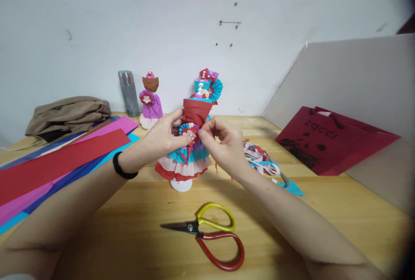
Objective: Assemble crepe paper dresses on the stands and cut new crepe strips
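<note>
The small figure in a layered paper dress of red, turquoise and pale pink (184,156) is right between your two sets of fingers, standing on its white round base (181,185) below them; its top leans a little to your right. The fingers of your left hand (162,135) wrap its waist from the left, the thumb coming across the front onto the frilled paper rosette with a pale flower centre (189,132). The thumb and forefinger of your right hand (224,141) are pinched together at the red paper on the right of the waist; you cannot see which layer lies between the tips.

Expect it to be light, so a push from your right fingers could tip or turn it; your left grip should do the steadying. The flared red paper bodice (197,111) just above your fingers looks firmer than the skirt, but it would probably dent if squeezed. The ruffles below your fingers look soft and easily creased, so don't lift by them. The rosette under your left thumb seems the most fragile part: press lightly there. To move the figure, the safest holds look to be the base beneath your fingers or the narrow waist where they are now. The crinkled paper should not slip much.

Nearer to you than your fingers, the scissors with one yellow and one red handle (190,227) lie on the wooden tabletop (136,236), well apart from the skirt.
</note>
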`<state>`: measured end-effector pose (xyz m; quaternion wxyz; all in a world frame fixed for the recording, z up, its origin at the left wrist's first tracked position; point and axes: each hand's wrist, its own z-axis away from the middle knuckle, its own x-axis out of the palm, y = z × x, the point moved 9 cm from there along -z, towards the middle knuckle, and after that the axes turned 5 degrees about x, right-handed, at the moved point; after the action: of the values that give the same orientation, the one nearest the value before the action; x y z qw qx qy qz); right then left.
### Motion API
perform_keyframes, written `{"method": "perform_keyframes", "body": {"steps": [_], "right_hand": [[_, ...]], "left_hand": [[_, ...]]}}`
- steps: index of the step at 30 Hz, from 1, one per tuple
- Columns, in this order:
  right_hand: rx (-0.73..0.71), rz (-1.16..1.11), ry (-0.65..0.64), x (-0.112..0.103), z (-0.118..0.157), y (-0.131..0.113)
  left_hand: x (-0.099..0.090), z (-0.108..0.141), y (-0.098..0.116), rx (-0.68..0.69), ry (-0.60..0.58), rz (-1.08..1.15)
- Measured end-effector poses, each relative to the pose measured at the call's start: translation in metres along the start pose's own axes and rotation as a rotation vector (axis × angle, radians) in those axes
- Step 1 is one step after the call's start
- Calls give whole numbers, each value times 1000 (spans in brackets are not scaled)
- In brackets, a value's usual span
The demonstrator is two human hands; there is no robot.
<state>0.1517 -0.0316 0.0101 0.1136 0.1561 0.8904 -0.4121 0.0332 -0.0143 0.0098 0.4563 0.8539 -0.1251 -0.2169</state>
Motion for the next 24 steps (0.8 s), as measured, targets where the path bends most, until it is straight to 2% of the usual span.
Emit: {"method": "perform_keyframes", "body": {"steps": [7,14,21,24], "right_hand": [[-119,-7,37,-5,2,-6],[-137,31,33,-2,2,-13],[-141,49,4,0,2,-11],[-194,59,33,-5,3,-15]], "left_hand": [[1,1,3,16,-13,-28],[2,1,1,47,-16,-62],[-1,1,-2,21,-2,-21],[1,1,0,22,-16,-8]]}}
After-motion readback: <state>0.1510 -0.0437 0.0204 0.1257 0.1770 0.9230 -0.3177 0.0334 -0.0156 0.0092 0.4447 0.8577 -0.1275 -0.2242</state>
